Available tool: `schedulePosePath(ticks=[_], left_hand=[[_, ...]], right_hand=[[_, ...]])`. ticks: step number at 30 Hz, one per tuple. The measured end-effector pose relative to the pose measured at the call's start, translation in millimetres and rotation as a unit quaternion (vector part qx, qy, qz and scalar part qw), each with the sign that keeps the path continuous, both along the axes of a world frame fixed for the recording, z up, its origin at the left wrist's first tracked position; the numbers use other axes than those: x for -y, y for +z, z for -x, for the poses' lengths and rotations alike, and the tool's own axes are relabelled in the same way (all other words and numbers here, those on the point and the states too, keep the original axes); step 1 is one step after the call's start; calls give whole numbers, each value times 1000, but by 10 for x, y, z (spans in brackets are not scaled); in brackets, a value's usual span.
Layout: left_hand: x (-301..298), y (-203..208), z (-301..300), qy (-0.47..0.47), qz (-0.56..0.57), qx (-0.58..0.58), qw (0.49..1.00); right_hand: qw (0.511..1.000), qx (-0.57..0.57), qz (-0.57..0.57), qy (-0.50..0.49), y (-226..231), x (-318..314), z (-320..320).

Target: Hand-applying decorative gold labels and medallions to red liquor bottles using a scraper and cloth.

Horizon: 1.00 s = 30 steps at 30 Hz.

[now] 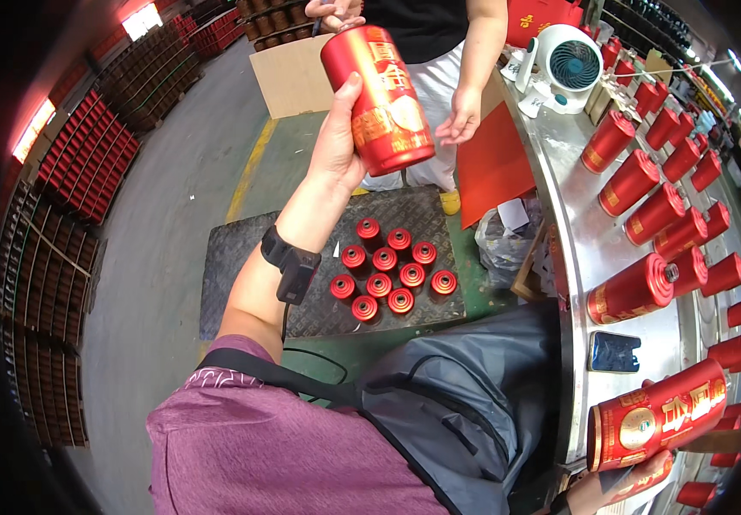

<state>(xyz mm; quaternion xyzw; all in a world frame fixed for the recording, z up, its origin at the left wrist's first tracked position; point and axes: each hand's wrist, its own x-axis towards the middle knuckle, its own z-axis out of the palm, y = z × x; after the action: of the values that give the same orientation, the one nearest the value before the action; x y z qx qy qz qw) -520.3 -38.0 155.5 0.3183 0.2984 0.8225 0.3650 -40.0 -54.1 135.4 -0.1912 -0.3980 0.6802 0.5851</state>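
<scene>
My left hand is stretched out ahead, its fingers wrapped around a red bottle with gold lettering, which leans slightly. At the lower right, my right hand grips another red bottle from below; this one lies tilted, with a gold rim at its left end. A co-worker's hand is close to the upper end of the left bottle. The co-worker's other hand hangs beside the white trousers with nothing in it.
Several red bottles stand on a dark patterned mat on the floor. On the metal table at right are more red bottles, a phone and a white fan. A plastic bag sits beside the table.
</scene>
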Motion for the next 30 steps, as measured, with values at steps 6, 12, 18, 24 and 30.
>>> schedulePosePath(ticks=[6, 12, 18, 24, 30], left_hand=[[186, 138, -493, -28, 9, -58, 998], [221, 152, -1070, -180, -11, -57, 982], [338, 67, -1797, -307, 29, -141, 941], [60, -163, -2906, -494, 39, -227, 838], [-554, -632, -4076, -404, -19, -360, 841]], right_hand=[[999, -15, -19, 31, 230, -21, 147], [999, -23, -40, -6, 313, 265, 106], [984, 16, -40, -172, 87, 622, -342], [972, 23, -194, -127, -18, 1106, -1453], [962, 87, -195, -170, -145, 1429, -1688]])
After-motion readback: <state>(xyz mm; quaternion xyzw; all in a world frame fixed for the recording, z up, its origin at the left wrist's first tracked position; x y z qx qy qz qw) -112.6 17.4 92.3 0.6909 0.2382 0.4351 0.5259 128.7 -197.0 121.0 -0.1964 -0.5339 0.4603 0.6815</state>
